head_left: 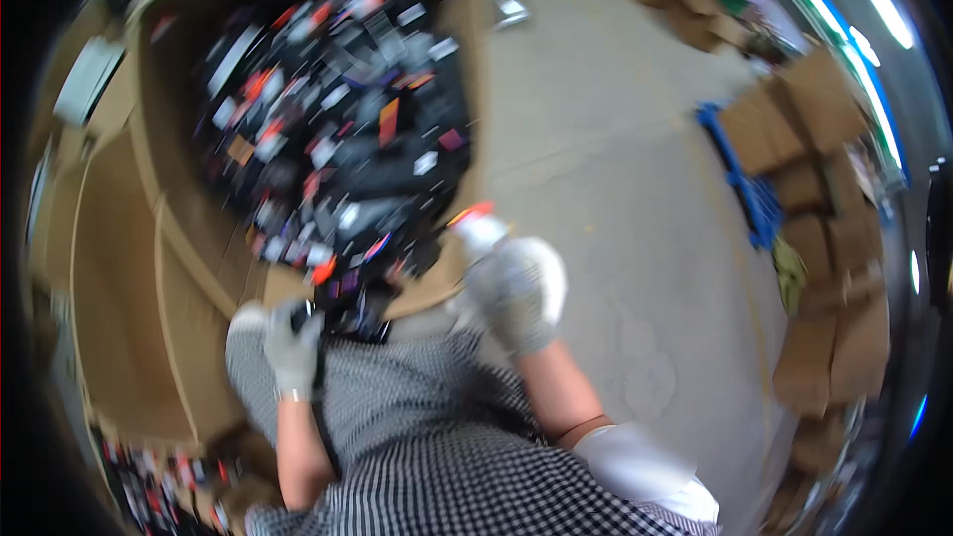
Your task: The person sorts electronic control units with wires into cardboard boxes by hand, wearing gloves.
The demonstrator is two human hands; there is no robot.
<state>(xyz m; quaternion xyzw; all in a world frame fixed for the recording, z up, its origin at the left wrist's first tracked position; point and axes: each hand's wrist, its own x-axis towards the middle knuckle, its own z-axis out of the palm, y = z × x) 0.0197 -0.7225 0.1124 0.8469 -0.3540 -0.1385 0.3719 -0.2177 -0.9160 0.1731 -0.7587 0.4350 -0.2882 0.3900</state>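
Observation:
My right hand [511, 293], in a pale work glove, is closed around a small white-and-orange packaged item [480, 225] whose kind is lost in the blur. It is just outside the near right corner of a large cardboard bin [462, 50]. My left hand [292, 352], also gloved, is by the bin's near side with its fingers curled against a small black object [301, 315]. What that object is, I cannot make out. A jumbled heap of black packaged goods [372, 164] with white, orange and purple patches lies in the bin and spills through its near side.
Another tall cardboard bin [119, 288] stands on the left, with more mixed goods [164, 481] below it. At the right, brown cartons [829, 347] are stacked along a blue pallet [740, 174]. Grey concrete floor [606, 189] runs between, with a small packet [511, 10] on it.

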